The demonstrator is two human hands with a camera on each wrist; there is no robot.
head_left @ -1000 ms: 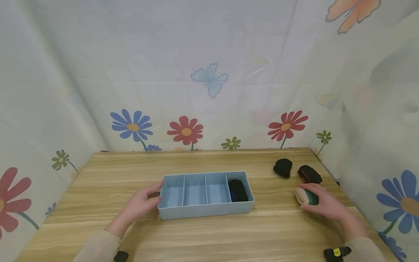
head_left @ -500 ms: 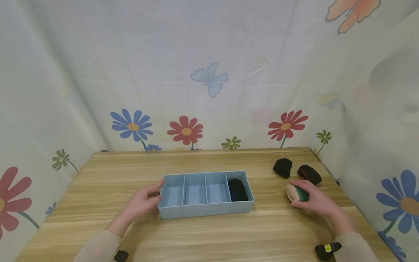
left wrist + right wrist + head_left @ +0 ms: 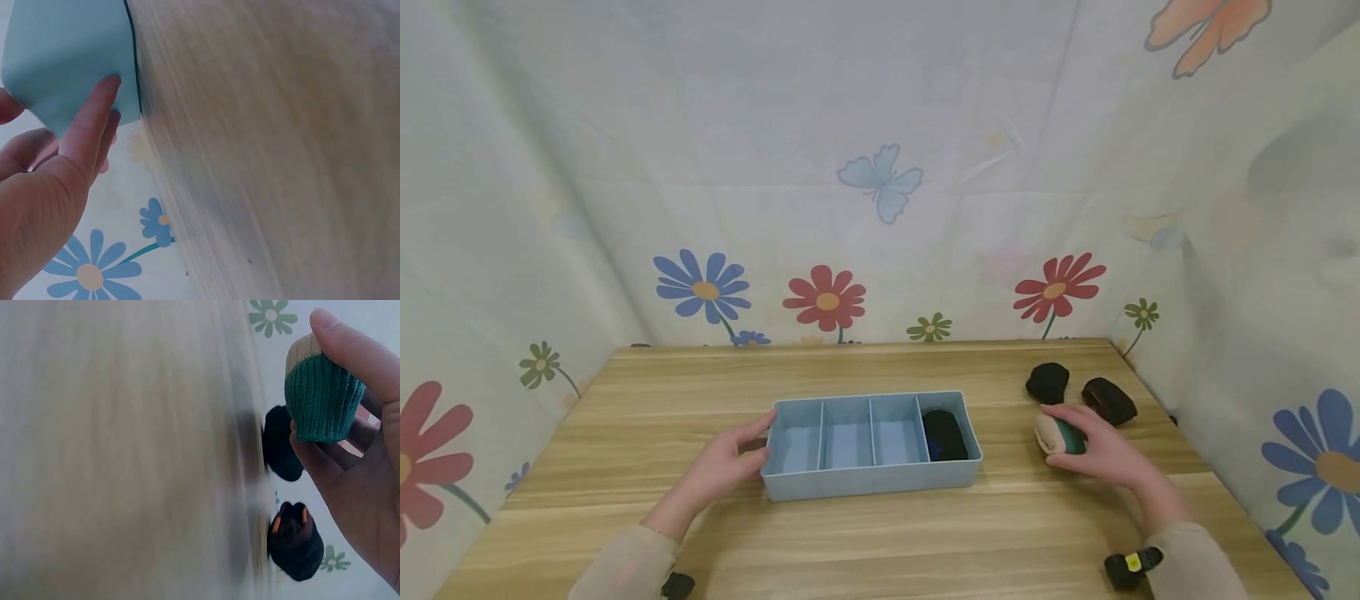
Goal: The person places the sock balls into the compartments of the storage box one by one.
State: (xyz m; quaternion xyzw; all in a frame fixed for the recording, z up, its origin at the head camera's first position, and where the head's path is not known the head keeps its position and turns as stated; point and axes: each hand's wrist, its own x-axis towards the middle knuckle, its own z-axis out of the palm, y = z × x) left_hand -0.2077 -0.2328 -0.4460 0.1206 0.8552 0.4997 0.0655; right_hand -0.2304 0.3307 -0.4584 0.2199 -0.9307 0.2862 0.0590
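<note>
Knit bundle (image 3: 322,397) gripped by right hand (image 3: 1108,452); yellow strap label (image 3: 1133,563) unreadable.

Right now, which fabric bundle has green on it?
The ribbed green-and-beige bundle in the right hand; the plain black bundle, orange-marked bundle and boxed bundle show no green.

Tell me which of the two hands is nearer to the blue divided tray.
Left. The left hand touches the left end of the tray; the right hand is apart, off its right end, holding a beige-and-green bundle.

Head view down over table (image 3: 880,542)
</note>
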